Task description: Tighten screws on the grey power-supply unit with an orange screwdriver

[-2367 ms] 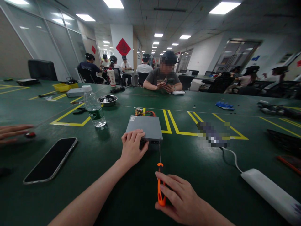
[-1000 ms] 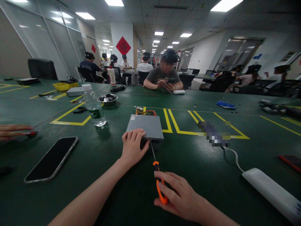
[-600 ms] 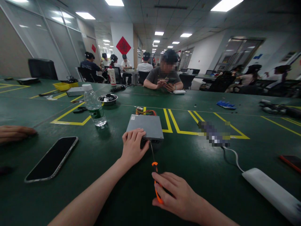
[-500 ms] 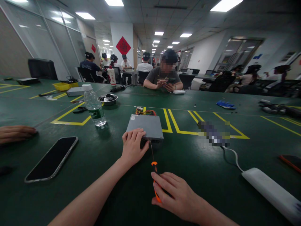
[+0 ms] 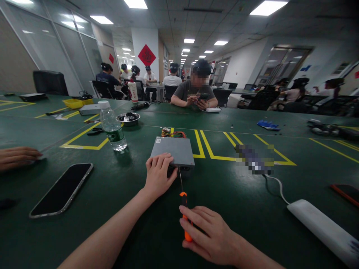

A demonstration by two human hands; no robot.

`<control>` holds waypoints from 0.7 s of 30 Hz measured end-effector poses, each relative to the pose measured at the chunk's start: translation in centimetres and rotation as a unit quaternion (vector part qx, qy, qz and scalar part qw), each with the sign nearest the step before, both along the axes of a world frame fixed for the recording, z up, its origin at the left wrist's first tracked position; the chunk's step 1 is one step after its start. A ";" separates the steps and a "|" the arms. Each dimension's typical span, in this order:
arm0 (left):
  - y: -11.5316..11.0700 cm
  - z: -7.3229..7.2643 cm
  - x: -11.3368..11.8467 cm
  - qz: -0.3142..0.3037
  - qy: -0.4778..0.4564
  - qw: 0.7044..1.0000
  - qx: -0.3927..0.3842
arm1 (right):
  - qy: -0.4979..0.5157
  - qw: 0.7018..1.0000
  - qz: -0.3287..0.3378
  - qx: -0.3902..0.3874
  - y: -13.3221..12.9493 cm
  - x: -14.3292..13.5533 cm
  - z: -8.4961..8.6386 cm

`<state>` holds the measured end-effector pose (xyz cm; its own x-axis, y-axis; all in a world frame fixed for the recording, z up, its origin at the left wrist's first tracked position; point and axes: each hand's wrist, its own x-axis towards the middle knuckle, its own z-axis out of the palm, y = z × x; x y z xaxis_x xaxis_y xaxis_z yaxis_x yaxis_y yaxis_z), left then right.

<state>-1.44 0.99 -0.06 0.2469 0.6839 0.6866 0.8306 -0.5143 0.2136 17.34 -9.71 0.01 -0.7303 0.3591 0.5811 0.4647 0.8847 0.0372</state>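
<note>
A grey metal computer power supply (image 5: 173,149) lies flat on the green table, its bundle of coloured wires (image 5: 176,133) at the far side. My left hand (image 5: 159,172) grips its near left corner, fingers on top and thumb along the front face. In my right hand (image 5: 210,232) is an orange and black screwdriver (image 5: 184,200), held by its handle between thumb and fingers. Its thin shaft points away from me, and the tip meets the front face beside my left thumb. The exact spot under the tip is too small to make out.
Left of the power supply stand a water bottle (image 5: 112,129) and a metal bowl (image 5: 129,118) of small parts. A phone (image 5: 62,189) lies near another person's hand (image 5: 19,157). At right are a white power strip (image 5: 319,228) and a blue glove (image 5: 267,125). A person (image 5: 193,91) sits opposite.
The screwdriver handle has turned a little in my right hand, and my right fingers have shifted slightly on it. My left hand and the power supply stay put.
</note>
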 end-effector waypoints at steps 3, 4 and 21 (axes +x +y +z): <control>0.0 0.0 0.0 -0.006 0.005 1.000 0.011 | 0.033 0.999 0.004 0.010 0.2 0.0 -0.5; -0.1 0.0 0.0 -0.008 0.007 1.000 0.014 | 0.036 0.999 -0.001 0.008 0.2 0.0 -0.6; 0.0 -0.1 -0.4 -0.050 0.034 0.998 0.014 | 0.023 1.000 0.012 0.016 0.3 -0.7 -0.8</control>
<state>-1.87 0.97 -0.14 0.3596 0.6339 0.6848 0.7865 -0.6008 0.1431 16.67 -9.44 -0.76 -0.7105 0.3218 0.6258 0.4447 0.8946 0.0448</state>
